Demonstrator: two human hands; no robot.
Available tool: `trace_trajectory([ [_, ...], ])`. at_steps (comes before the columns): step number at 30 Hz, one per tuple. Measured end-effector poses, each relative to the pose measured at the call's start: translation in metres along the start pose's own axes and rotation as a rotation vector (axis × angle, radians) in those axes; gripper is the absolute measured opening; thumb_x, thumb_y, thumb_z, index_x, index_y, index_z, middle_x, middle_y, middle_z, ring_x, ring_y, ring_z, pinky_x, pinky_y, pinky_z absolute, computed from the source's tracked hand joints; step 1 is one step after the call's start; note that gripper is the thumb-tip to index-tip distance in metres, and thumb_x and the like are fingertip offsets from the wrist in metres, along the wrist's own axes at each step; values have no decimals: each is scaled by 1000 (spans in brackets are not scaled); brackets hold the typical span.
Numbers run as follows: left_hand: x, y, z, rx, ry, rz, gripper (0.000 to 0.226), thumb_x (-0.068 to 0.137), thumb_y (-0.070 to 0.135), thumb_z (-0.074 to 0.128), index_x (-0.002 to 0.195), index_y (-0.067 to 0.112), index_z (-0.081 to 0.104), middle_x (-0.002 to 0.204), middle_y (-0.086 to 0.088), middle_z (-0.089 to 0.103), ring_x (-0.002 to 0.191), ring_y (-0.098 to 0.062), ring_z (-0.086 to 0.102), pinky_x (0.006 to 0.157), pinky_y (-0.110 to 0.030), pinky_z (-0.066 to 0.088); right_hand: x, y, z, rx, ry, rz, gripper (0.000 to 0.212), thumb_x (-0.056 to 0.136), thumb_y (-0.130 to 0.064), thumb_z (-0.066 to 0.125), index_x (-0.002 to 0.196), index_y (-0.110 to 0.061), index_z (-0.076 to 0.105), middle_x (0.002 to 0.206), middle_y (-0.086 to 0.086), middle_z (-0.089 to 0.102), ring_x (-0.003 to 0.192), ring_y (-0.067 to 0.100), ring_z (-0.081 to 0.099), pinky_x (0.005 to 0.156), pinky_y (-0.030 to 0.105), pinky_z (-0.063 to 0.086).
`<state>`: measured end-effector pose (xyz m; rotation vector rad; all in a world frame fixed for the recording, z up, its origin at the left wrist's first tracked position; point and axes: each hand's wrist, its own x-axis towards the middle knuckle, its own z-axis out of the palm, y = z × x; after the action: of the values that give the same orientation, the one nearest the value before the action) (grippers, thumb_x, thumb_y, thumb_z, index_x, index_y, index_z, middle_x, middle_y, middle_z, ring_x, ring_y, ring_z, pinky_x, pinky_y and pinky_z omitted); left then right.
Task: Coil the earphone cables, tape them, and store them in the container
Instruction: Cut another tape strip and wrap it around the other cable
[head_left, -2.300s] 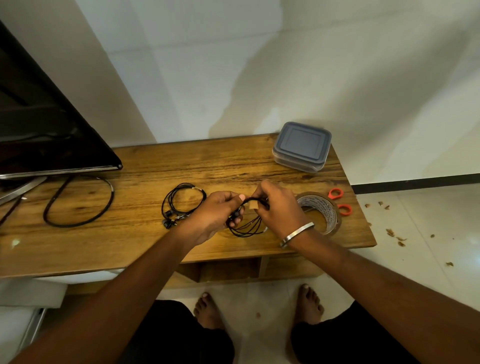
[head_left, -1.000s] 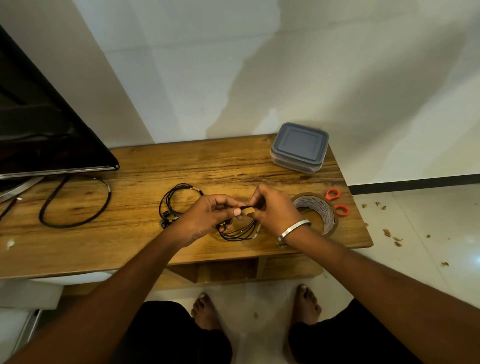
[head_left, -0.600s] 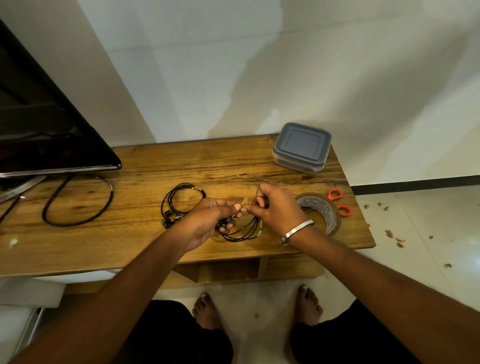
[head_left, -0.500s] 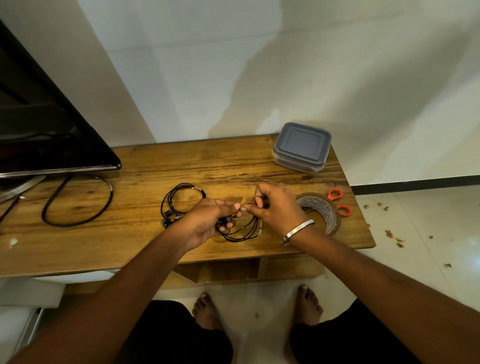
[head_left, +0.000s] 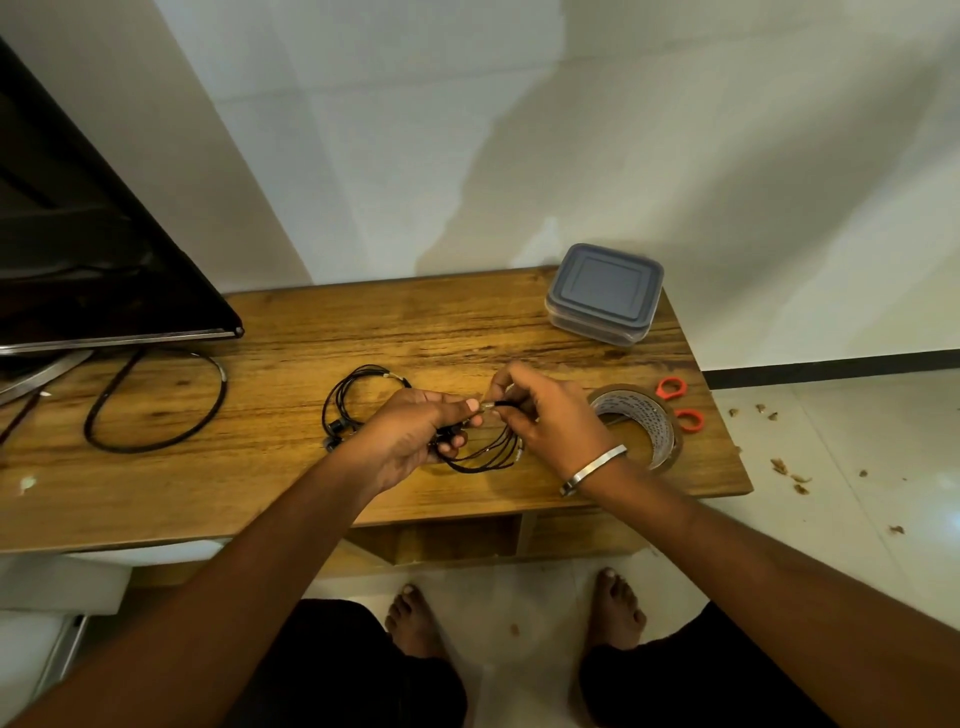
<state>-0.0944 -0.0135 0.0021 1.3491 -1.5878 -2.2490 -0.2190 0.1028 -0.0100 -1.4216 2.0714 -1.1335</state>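
Observation:
A coiled black earphone cable hangs between my two hands just above the wooden table. My left hand grips the coil's left side, thumb and fingers curled round it. My right hand pinches the top of the coil, where a small piece of tape sits. A second coiled black earphone lies on the table to the left of my left hand. The roll of brown tape lies flat just right of my right hand. The grey lidded container stands shut at the table's back right.
Orange-handled scissors lie behind the tape roll near the table's right edge. A black TV screen stands at the left with a thick black cable loop in front of it. Small scraps litter the floor to the right.
The strip of tape held up at the coil's top has been folded down onto the cable. Both hands stay in nearly the same place, fingers shifting on the coil.

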Motion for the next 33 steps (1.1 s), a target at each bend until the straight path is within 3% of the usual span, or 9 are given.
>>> trace_trajectory([
  [3, -1, 0, 2, 0, 23, 5, 11, 91, 8, 63, 92, -1, 68, 71, -4, 67, 47, -9, 48, 39, -16, 34, 0, -1, 0, 0, 10, -51, 20, 84, 0, 61, 84, -19, 57, 78, -6, 62, 71, 4, 57, 66, 24, 49],
  [6, 0, 0, 2, 12, 25, 17, 10, 90, 8, 64, 88, 1, 70, 72, -5, 66, 48, -9, 47, 39, -17, 33, 2, 1, 1, -34, 12, -72, 19, 85, -3, 63, 96, -17, 67, 93, -5, 69, 84, 6, 62, 75, 21, 50],
  [11, 1, 0, 0, 63, 19, 61, 10, 90, 9, 64, 85, 4, 70, 72, -4, 69, 50, -10, 48, 41, -17, 35, 2, 2, 0, -87, 0, -36, 26, 87, -8, 62, 111, -18, 67, 104, 2, 70, 93, 11, 63, 80, 20, 48],
  [16, 1, 1, -2, 166, 3, 154, 9, 91, 7, 63, 94, 1, 68, 73, -4, 70, 47, -9, 51, 44, -19, 41, 4, 3, 0, -157, -52, -39, 25, 90, -9, 58, 111, -16, 68, 102, 5, 68, 94, 15, 61, 79, 18, 40],
  [23, 2, 2, -8, 370, -15, 345, 4, 87, 7, 68, 84, 11, 69, 69, 1, 69, 53, -9, 56, 50, -21, 46, 7, 2, 0, -247, -112, 35, 24, 94, -13, 51, 114, -14, 64, 96, 5, 53, 93, 18, 49, 73, 22, 30],
  [26, 5, 0, -11, 444, 5, 417, 7, 83, 9, 73, 83, 15, 69, 69, 7, 68, 58, -11, 59, 54, -24, 48, 7, -1, -1, -215, -148, 82, 22, 94, -15, 52, 113, -15, 63, 95, 0, 49, 91, 15, 46, 74, 24, 33],
  [29, 7, -3, -14, 499, -2, 516, 15, 81, 13, 75, 92, 23, 73, 87, 10, 72, 68, -15, 62, 59, -32, 53, 10, -4, -1, -162, -208, 162, 21, 94, -14, 50, 112, -13, 62, 101, 5, 54, 95, 19, 50, 80, 29, 42],
  [31, 6, -5, -13, 535, 6, 556, 19, 82, 14, 74, 96, 27, 74, 91, 12, 73, 66, -6, 61, 57, -24, 51, 11, -5, 1, -81, -258, 220, 19, 96, -14, 47, 108, -11, 61, 97, 7, 56, 91, 22, 54, 78, 34, 44],
  [33, 5, -5, -11, 561, 36, 566, 16, 84, 16, 72, 92, 30, 75, 82, 14, 73, 58, -6, 58, 55, -18, 47, 12, -7, 1, -18, -289, 278, 18, 97, -17, 46, 106, -11, 60, 89, 6, 58, 82, 21, 54, 71, 33, 43],
])
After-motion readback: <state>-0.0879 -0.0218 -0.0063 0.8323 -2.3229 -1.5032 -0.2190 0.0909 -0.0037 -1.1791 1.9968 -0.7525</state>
